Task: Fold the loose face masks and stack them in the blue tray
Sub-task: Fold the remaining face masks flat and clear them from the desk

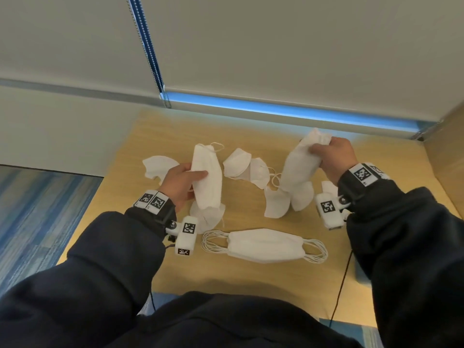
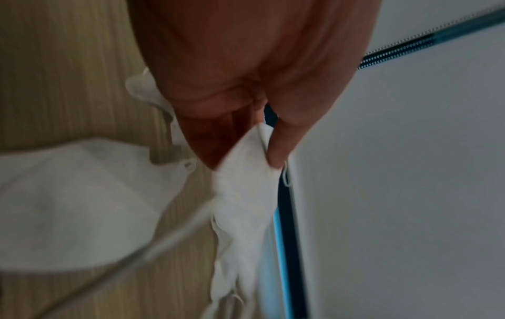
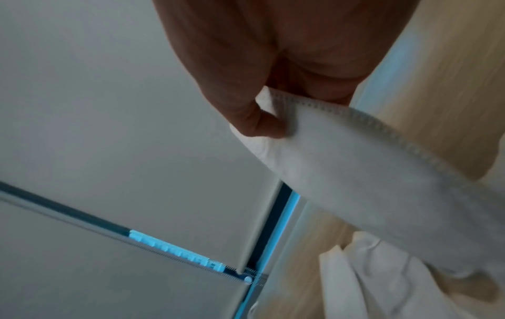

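Observation:
My left hand [image 1: 184, 183] grips a folded white face mask [image 1: 207, 175] above the wooden table [image 1: 251, 280]; the left wrist view shows thumb and fingers pinching this mask [image 2: 243, 194]. My right hand [image 1: 331, 156] holds a second folded mask [image 1: 298, 167], lifted and tilted, and the right wrist view shows the thumb pressing on its stitched edge [image 3: 355, 164]. A neat stack of folded masks [image 1: 265, 244] lies near the table's front. Several loose masks lie between the hands, one at the centre [image 1: 241, 164]. No blue tray is in view.
A wall and roller blinds [image 1: 276, 46] with a bead chain [image 1: 148, 51] rise behind the table. A wooden panel [image 1: 447, 156] stands at the right. Blue carpet [image 1: 37, 209] lies to the left. A black cable [image 1: 341, 282] runs off the front right edge.

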Demonstrator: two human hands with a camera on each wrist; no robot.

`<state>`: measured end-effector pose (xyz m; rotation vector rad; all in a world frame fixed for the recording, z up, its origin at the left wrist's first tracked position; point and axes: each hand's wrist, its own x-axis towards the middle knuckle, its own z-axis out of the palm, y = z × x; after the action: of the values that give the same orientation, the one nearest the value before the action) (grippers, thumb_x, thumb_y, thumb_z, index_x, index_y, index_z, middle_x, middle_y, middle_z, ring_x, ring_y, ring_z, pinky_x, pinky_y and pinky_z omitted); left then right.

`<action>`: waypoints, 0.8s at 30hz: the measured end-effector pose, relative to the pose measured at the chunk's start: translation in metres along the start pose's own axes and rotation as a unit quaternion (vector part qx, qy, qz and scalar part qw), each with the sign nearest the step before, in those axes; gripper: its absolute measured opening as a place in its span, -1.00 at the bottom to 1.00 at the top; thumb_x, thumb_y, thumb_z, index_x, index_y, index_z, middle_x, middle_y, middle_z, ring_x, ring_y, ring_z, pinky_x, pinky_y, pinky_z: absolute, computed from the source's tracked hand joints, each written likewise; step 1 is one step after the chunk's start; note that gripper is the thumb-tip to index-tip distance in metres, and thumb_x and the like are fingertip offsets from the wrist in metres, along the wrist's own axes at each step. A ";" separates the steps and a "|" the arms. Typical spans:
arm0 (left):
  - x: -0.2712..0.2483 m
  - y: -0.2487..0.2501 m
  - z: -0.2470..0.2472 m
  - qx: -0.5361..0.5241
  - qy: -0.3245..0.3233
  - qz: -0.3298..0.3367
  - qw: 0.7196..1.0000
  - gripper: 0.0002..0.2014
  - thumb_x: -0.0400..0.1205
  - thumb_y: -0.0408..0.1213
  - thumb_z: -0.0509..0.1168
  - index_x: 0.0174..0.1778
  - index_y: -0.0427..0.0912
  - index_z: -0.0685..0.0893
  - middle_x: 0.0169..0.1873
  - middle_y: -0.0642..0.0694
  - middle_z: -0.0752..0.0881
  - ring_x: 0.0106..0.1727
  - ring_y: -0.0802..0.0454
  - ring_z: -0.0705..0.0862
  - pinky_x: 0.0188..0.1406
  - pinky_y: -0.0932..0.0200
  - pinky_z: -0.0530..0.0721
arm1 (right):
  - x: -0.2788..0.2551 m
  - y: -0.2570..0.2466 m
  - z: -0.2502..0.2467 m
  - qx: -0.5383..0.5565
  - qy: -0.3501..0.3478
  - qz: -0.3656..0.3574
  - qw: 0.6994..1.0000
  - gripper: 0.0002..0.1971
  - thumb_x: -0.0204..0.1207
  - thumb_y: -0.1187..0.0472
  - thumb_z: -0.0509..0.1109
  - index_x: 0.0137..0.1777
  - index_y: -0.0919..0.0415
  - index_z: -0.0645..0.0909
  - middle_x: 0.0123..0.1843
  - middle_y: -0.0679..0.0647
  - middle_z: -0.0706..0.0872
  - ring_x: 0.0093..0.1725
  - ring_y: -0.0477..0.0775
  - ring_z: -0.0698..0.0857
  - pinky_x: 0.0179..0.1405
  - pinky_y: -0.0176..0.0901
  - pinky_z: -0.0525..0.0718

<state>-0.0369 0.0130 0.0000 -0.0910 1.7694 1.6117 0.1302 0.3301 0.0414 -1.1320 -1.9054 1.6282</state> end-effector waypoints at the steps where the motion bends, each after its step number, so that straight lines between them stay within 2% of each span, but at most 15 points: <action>1: -0.005 0.000 0.003 -0.012 -0.019 0.007 1.000 -0.65 0.62 -0.42 0.46 0.33 -0.22 0.71 0.19 -0.21 0.83 0.20 -0.26 0.79 -0.02 -0.11 0.79 | -0.009 -0.005 0.002 0.032 -0.030 -0.021 0.999 -0.76 0.54 0.39 0.48 0.20 0.31 0.77 0.15 0.15 0.83 0.23 0.20 0.79 0.30 0.12 0.74; 3: -0.012 0.001 0.006 -0.042 -0.029 0.023 0.998 -0.65 0.61 -0.45 0.47 0.33 -0.24 0.73 0.17 -0.18 0.84 0.20 -0.22 0.80 -0.06 -0.06 0.79 | -0.028 -0.018 0.004 0.037 -0.076 -0.081 0.993 -0.78 0.55 0.41 0.48 0.11 0.16 0.83 0.27 0.00 0.78 0.32 -0.01 0.71 0.23 -0.18 0.67; 4: -0.014 0.001 0.008 -0.065 -0.026 0.025 0.997 -0.66 0.61 -0.44 0.46 0.33 -0.25 0.73 0.17 -0.17 0.84 0.21 -0.22 0.79 -0.06 -0.05 0.79 | -0.035 -0.024 0.003 0.031 -0.096 -0.109 0.989 -0.76 0.53 0.43 0.49 0.06 0.12 0.85 0.36 -0.02 0.71 0.39 -0.05 0.64 0.21 -0.25 0.64; 6: -0.019 0.001 0.011 -0.129 -0.037 0.000 0.991 -0.64 0.64 -0.37 0.45 0.36 -0.27 0.70 0.22 -0.20 0.82 0.27 -0.24 0.77 0.02 -0.09 0.78 | -0.052 -0.031 0.002 -0.001 -0.138 -0.129 0.982 -0.71 0.49 0.50 0.49 0.00 0.09 0.87 0.50 -0.03 0.57 0.47 -0.04 0.54 0.20 -0.27 0.68; 9: -0.032 -0.005 0.026 -0.203 -0.093 -0.077 0.972 -0.56 0.66 -0.29 0.42 0.47 -0.25 0.60 0.34 -0.25 0.75 0.37 -0.28 0.70 0.22 -0.24 0.74 | -0.077 -0.025 0.005 -0.081 -0.195 -0.121 0.970 -0.67 0.48 0.55 0.44 0.06 0.18 0.87 0.49 -0.28 0.56 0.51 -0.13 0.48 0.24 -0.31 0.65; 10: -0.037 -0.008 0.034 -0.214 -0.110 -0.096 0.966 -0.55 0.66 -0.28 0.42 0.48 -0.24 0.59 0.35 -0.25 0.74 0.39 -0.29 0.68 0.28 -0.28 0.71 | -0.083 -0.020 0.007 -0.068 -0.219 -0.111 0.967 -0.66 0.49 0.59 0.41 0.08 0.23 0.87 0.44 -0.25 0.65 0.49 -0.10 0.55 0.27 -0.23 0.69; 12: -0.047 -0.014 0.051 -0.232 -0.149 -0.123 0.953 -0.55 0.65 -0.28 0.40 0.47 -0.25 0.59 0.27 -0.24 0.77 0.33 -0.27 0.71 0.31 -0.29 0.70 | -0.095 -0.010 0.015 -0.009 -0.252 -0.058 0.966 -0.63 0.54 0.65 0.32 0.12 0.32 0.84 0.26 0.07 0.83 0.29 0.09 0.78 0.22 0.01 0.81; 13: -0.051 -0.017 0.059 -0.241 -0.166 -0.134 0.947 -0.54 0.64 -0.28 0.41 0.47 -0.25 0.59 0.23 -0.24 0.78 0.31 -0.26 0.72 0.31 -0.28 0.70 | -0.100 -0.005 0.017 -0.002 -0.258 -0.043 0.965 -0.61 0.54 0.67 0.30 0.15 0.32 0.83 0.20 0.15 0.86 0.22 0.11 0.82 0.16 -0.01 0.83; 14: -0.055 -0.018 0.066 -0.248 -0.181 -0.143 0.941 -0.53 0.64 -0.27 0.40 0.49 -0.25 0.59 0.25 -0.24 0.78 0.33 -0.27 0.72 0.34 -0.27 0.68 | -0.104 0.001 0.019 -0.015 -0.266 -0.058 0.962 -0.59 0.54 0.66 0.32 0.20 0.29 0.82 0.20 0.12 0.86 0.22 0.05 0.82 0.14 -0.13 0.81; 16: -0.059 -0.019 0.077 -0.250 -0.203 -0.139 0.936 -0.52 0.70 -0.27 0.35 0.56 -0.27 0.54 0.40 -0.27 0.70 0.45 -0.29 0.65 0.41 -0.30 0.63 | -0.110 0.011 0.020 -0.059 -0.301 -0.114 0.945 -0.49 0.50 0.63 0.36 0.31 0.14 0.78 0.28 -0.04 0.83 0.32 -0.12 0.75 0.26 -0.28 0.70; 18: -0.059 -0.019 0.082 -0.250 -0.194 -0.123 0.941 -0.53 0.74 -0.30 0.31 0.58 -0.32 0.51 0.43 -0.31 0.68 0.47 -0.31 0.65 0.37 -0.29 0.69 | -0.115 0.018 0.017 -0.066 -0.361 -0.109 0.924 -0.35 0.42 0.55 0.32 0.47 0.03 0.68 0.46 -0.11 0.72 0.48 -0.13 0.64 0.46 -0.16 0.59; 20: -0.057 -0.022 0.081 -0.251 -0.177 -0.108 0.945 -0.54 0.73 -0.34 0.33 0.56 -0.34 0.54 0.40 -0.31 0.71 0.43 -0.28 0.68 0.35 -0.26 0.71 | -0.116 0.021 0.010 -0.047 -0.415 -0.080 0.905 -0.29 0.39 0.42 0.31 0.59 0.03 0.56 0.59 -0.08 0.59 0.58 -0.07 0.53 0.55 -0.05 0.51; 22: -0.057 -0.023 0.080 -0.250 -0.175 -0.093 0.948 -0.55 0.71 -0.36 0.35 0.54 -0.33 0.56 0.39 -0.31 0.72 0.43 -0.28 0.69 0.40 -0.28 0.66 | -0.118 0.020 0.004 0.017 -0.428 -0.022 0.903 -0.41 0.49 0.28 0.37 0.57 0.05 0.59 0.59 0.00 0.58 0.54 0.08 0.59 0.45 0.05 0.62; 24: -0.059 -0.022 0.079 -0.236 -0.169 -0.084 0.953 -0.59 0.72 -0.37 0.34 0.51 -0.31 0.59 0.36 -0.30 0.74 0.40 -0.27 0.71 0.36 -0.25 0.70 | -0.120 0.019 0.004 0.083 -0.372 0.033 0.924 -0.60 0.60 0.20 0.44 0.44 0.11 0.71 0.48 0.19 0.68 0.35 0.30 0.73 0.17 0.13 0.80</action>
<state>0.0538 0.0544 0.0179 -0.1727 1.0678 1.7702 0.2051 0.2342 0.0472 -0.5329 -2.0865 2.4465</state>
